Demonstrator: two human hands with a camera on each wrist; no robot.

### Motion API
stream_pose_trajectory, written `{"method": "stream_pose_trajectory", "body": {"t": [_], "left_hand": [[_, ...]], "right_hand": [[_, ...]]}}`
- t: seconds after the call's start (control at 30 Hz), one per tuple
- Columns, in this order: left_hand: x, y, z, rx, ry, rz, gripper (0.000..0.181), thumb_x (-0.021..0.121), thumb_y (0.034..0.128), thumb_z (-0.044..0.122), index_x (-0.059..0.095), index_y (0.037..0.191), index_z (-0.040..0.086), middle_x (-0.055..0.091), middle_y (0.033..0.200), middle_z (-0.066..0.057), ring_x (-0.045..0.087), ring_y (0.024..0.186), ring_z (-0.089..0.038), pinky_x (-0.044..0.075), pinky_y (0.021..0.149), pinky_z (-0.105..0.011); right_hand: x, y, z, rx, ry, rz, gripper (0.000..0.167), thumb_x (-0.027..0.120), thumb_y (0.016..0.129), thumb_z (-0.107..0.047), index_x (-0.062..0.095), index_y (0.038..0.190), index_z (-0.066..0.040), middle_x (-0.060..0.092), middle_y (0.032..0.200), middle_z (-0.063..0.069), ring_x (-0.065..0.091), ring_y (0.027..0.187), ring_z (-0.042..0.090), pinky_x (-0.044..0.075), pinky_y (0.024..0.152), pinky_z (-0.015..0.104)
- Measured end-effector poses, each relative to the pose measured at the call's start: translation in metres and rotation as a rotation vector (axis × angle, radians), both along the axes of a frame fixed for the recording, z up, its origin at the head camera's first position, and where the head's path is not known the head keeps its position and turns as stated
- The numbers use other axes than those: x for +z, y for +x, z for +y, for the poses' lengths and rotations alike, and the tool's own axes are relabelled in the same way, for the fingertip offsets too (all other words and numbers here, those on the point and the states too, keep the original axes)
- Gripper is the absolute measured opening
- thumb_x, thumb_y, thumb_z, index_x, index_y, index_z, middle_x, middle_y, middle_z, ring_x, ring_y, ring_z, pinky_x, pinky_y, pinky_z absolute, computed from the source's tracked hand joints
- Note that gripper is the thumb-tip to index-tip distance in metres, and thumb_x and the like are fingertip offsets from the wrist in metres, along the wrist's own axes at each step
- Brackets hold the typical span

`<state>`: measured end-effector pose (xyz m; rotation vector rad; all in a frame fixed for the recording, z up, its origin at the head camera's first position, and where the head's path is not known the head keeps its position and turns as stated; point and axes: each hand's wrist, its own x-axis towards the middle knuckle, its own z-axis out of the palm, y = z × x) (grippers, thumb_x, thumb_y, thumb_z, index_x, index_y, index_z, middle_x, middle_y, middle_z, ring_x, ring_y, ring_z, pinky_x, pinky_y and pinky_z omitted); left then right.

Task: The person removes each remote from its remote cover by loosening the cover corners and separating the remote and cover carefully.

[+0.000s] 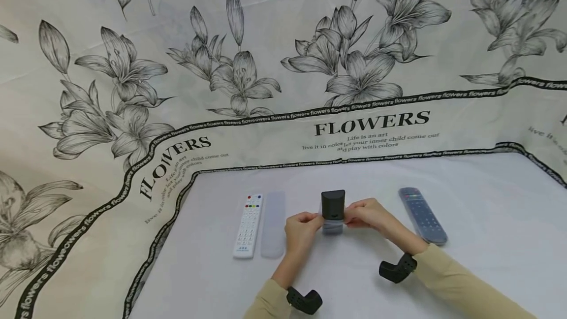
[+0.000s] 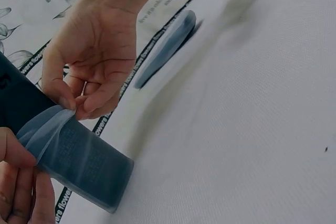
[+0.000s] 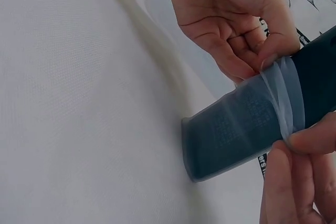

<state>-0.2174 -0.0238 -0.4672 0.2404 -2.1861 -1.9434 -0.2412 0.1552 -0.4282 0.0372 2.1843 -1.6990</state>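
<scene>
A black remote control (image 1: 333, 204) stands tilted up between the hands, its lower end inside a translucent silicone sleeve (image 1: 333, 226). Small print shows faintly through the sleeve (image 2: 84, 156) in the left wrist view. The sleeve's rim is bunched in folds around the remote. My left hand (image 1: 300, 235) pinches that rim on the left side between thumb and fingers. On the opposite side my right hand (image 1: 372, 215) pinches the rim with thumb and index finger. Both hands also show in the right wrist view, the right hand (image 3: 304, 182) at lower right.
Left of the hands lie a white remote (image 1: 248, 225) and a flat translucent sleeve (image 1: 272, 224). A dark remote in a bluish cover (image 1: 423, 215) lies near the right forearm. White cloth (image 1: 354, 289) covers the table; a flower-printed curtain (image 1: 248, 87) hangs behind.
</scene>
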Motion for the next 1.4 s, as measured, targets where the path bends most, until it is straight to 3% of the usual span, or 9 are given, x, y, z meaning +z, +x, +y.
{"method": "stream_pose_trajectory", "body": {"t": [0.33, 0.57, 0.7, 0.8, 0.87, 1.07, 1.2, 1.4], "left_hand": [[0.002, 0.003, 0.0, -0.034, 0.007, -0.005, 0.007, 0.07, 0.0653, 0.003, 0.072, 0.07, -0.002, 0.065, 0.058, 0.001, 0.051, 0.052, -0.003, 0.043, 0.051, -0.018], [0.009, 0.004, 0.0, -0.03, 0.094, -0.076, 0.006, 0.067, 0.0688, -0.002, 0.07, 0.073, -0.005, 0.065, 0.065, -0.001, 0.057, 0.056, -0.006, 0.056, 0.053, -0.025], [0.012, 0.008, 0.001, -0.031, 0.058, -0.107, 0.01, 0.066, 0.069, 0.0, 0.072, 0.077, 0.0, 0.063, 0.064, 0.001, 0.055, 0.054, -0.006, 0.053, 0.048, -0.023], [0.012, 0.014, 0.002, -0.074, 0.082, -0.087, 0.018, 0.063, 0.0703, -0.002, 0.073, 0.086, -0.002, 0.064, 0.069, 0.0, 0.057, 0.054, -0.006, 0.053, 0.05, -0.023], [0.012, 0.018, 0.002, -0.115, 0.142, -0.077, 0.023, 0.06, 0.0724, -0.003, 0.072, 0.092, -0.006, 0.066, 0.074, -0.002, 0.059, 0.056, -0.007, 0.056, 0.056, -0.026], [0.008, 0.028, 0.0, -0.194, 0.256, -0.014, 0.026, 0.056, 0.0802, -0.001, 0.068, 0.098, -0.015, 0.071, 0.087, -0.014, 0.063, 0.069, -0.006, 0.059, 0.072, -0.034], [0.007, 0.028, -0.003, -0.21, 0.256, 0.065, 0.021, 0.065, 0.0814, 0.0, 0.069, 0.098, -0.012, 0.071, 0.096, -0.018, 0.063, 0.073, -0.002, 0.058, 0.074, -0.027], [0.011, 0.022, -0.004, -0.196, 0.244, 0.137, 0.02, 0.071, 0.0832, 0.004, 0.071, 0.098, -0.009, 0.069, 0.093, -0.02, 0.065, 0.07, -0.004, 0.058, 0.071, -0.022]], "right_hand": [[-0.004, -0.001, 0.0, -0.01, 0.015, -0.018, 0.01, 0.061, 0.073, -0.002, 0.07, 0.072, -0.006, 0.066, 0.069, -0.003, 0.062, 0.065, 0.007, 0.056, 0.062, 0.021], [-0.004, 0.005, -0.003, 0.014, 0.095, 0.131, 0.013, 0.065, 0.076, -0.007, 0.071, 0.083, 0.002, 0.071, 0.074, 0.002, 0.066, 0.065, 0.009, 0.058, 0.065, 0.026], [-0.005, 0.007, -0.003, 0.02, 0.079, 0.153, 0.013, 0.066, 0.076, -0.005, 0.07, 0.084, 0.005, 0.072, 0.076, 0.005, 0.068, 0.067, 0.011, 0.059, 0.066, 0.028], [-0.005, 0.01, -0.001, 0.036, 0.043, 0.155, 0.019, 0.064, 0.078, -0.003, 0.068, 0.094, 0.008, 0.073, 0.082, 0.009, 0.07, 0.071, 0.014, 0.059, 0.068, 0.03], [-0.004, 0.012, 0.0, 0.055, 0.037, 0.172, 0.026, 0.062, 0.079, -0.001, 0.065, 0.102, 0.012, 0.073, 0.089, 0.012, 0.07, 0.075, 0.015, 0.059, 0.07, 0.031], [-0.001, 0.019, 0.004, 0.085, 0.112, 0.252, 0.035, 0.058, 0.078, -0.002, 0.066, 0.111, 0.008, 0.069, 0.104, 0.016, 0.062, 0.084, 0.01, 0.057, 0.072, 0.031], [-0.001, 0.019, 0.004, 0.105, 0.11, 0.288, 0.035, 0.058, 0.081, -0.003, 0.066, 0.114, 0.005, 0.069, 0.111, 0.019, 0.064, 0.086, 0.008, 0.054, 0.074, 0.027], [0.0, 0.021, 0.005, 0.118, 0.023, 0.311, 0.037, 0.065, 0.084, -0.004, 0.06, 0.115, 0.014, 0.065, 0.114, 0.025, 0.063, 0.086, 0.0, 0.053, 0.071, 0.021]]}}
